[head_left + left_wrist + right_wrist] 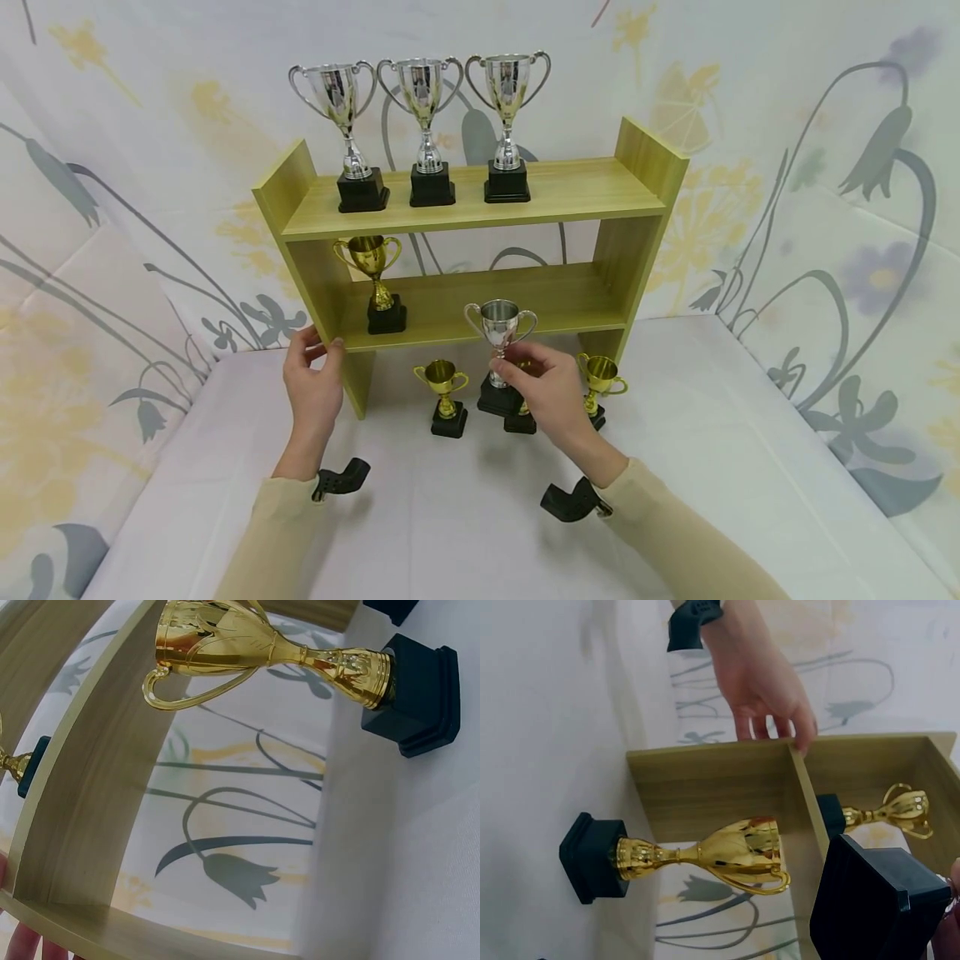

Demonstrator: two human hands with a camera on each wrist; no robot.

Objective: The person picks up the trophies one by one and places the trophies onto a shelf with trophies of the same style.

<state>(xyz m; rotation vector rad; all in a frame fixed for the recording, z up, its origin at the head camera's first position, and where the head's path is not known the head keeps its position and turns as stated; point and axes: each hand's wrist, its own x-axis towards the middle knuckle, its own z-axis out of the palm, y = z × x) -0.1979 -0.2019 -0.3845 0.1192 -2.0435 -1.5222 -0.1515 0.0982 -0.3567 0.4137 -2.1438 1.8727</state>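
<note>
My right hand (551, 392) pinches a small silver trophy cup (499, 321) by its stem, thumb and fingers just above the black base (881, 904). The cup is upright, in front of the wooden shelf (487, 298), its base apart from the table. My left hand (313, 396) grips the shelf's left side panel, with the thumb at the front edge and the fingers round the outer face. On the middle board, at the left end, stands a gold trophy cup (381, 292). Three larger silver trophies (427, 125) line the top board.
Below the shelf, three gold trophies stand on the white-covered table (450, 517): one at left (447, 408), one partly hidden behind the held cup (521, 422), and one at right (600, 379). A flower-patterned cloth (787, 208) hangs behind.
</note>
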